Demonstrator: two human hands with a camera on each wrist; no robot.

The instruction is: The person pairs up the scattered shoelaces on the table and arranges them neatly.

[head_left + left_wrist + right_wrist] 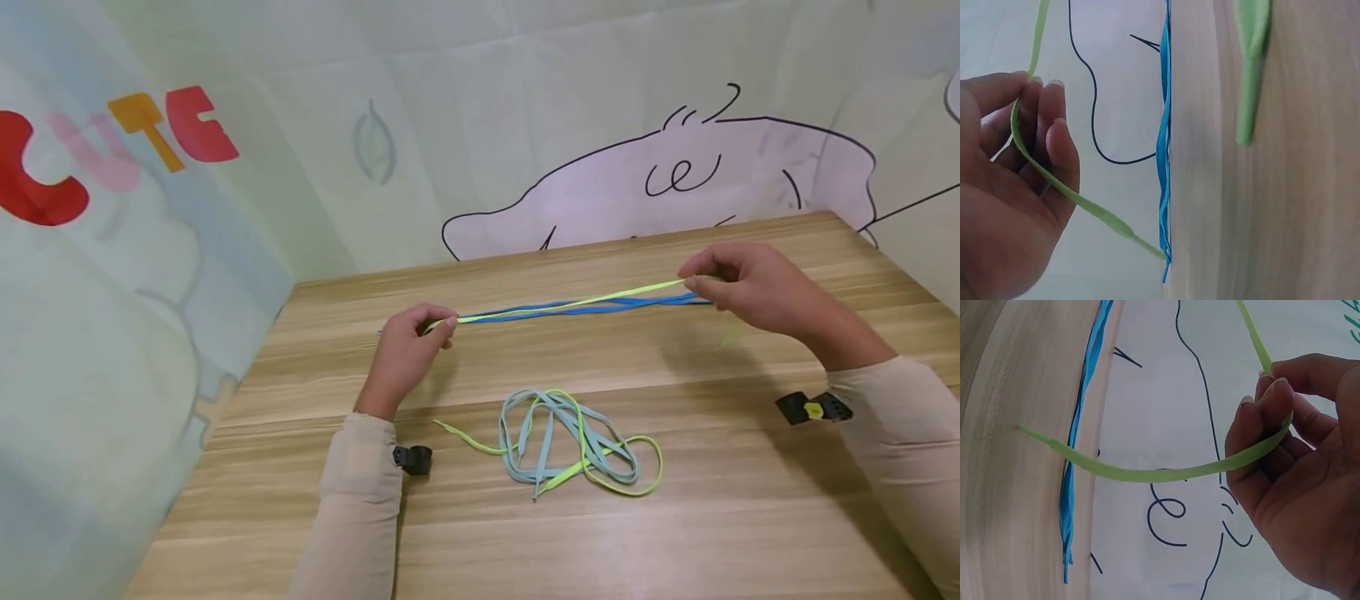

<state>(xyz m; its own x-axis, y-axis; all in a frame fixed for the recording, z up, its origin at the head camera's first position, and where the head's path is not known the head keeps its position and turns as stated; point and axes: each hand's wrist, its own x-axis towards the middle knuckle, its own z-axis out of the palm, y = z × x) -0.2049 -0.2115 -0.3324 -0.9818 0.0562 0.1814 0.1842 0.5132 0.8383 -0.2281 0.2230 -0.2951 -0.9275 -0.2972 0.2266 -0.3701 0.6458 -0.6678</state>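
A yellow-green shoelace (630, 293) stretches between my two hands above the far part of the table. My left hand (408, 346) pinches it near one end, and the tail with its tip hangs past the palm (1107, 215). At the other side my right hand (757, 292) pinches the lace between thumb and fingers; its loose end curves away below the hand (1154, 475). Behind and beneath the stretched lace, blue shoelaces (600, 310) lie lengthwise on the table, roughly parallel to it.
Nearer me on the wooden table (262, 467) lies a loose tangle of pale blue-grey shoelace (543, 433) with another yellow-green shoelace (660, 467) looped through it. A printed cloth (315, 150) hangs behind the table and along its left side.
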